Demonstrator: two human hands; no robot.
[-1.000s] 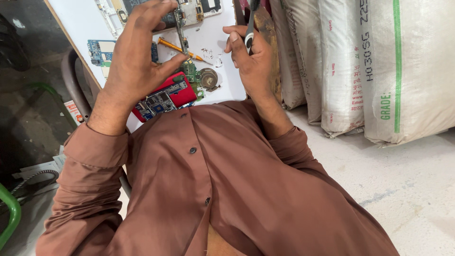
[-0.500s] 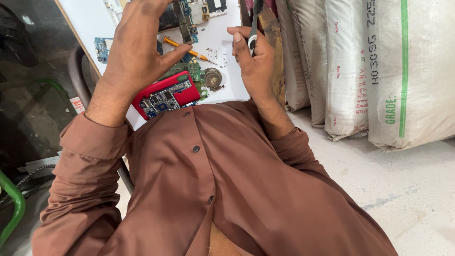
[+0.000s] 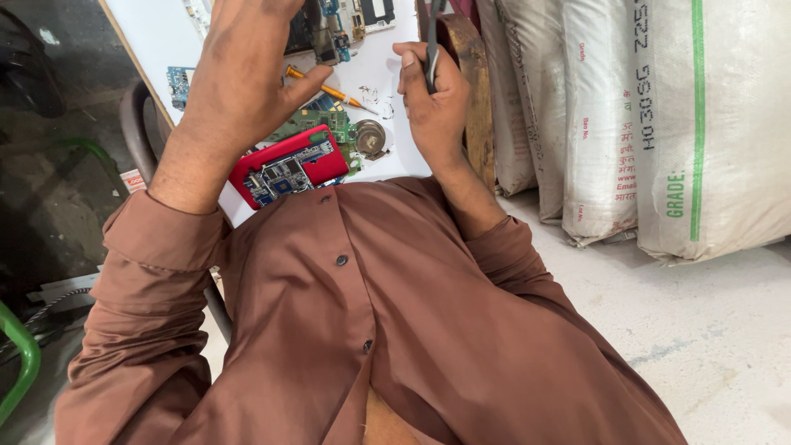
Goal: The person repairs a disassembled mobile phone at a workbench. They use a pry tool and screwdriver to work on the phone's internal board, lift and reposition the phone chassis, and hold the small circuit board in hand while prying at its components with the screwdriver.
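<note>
Head view: the right hand [image 3: 435, 99] at 12 o'clock grips a thin dark tool [image 3: 431, 37]. The left hand [image 3: 247, 74], at 11 o'clock, is spread wide above the opened red phone [image 3: 288, 167] on the white bench [image 3: 156, 33].

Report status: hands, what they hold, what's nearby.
Left hand raised over table, grip unclear. Right hand shut on dark tool. Red phone opened, near shirt.
</note>
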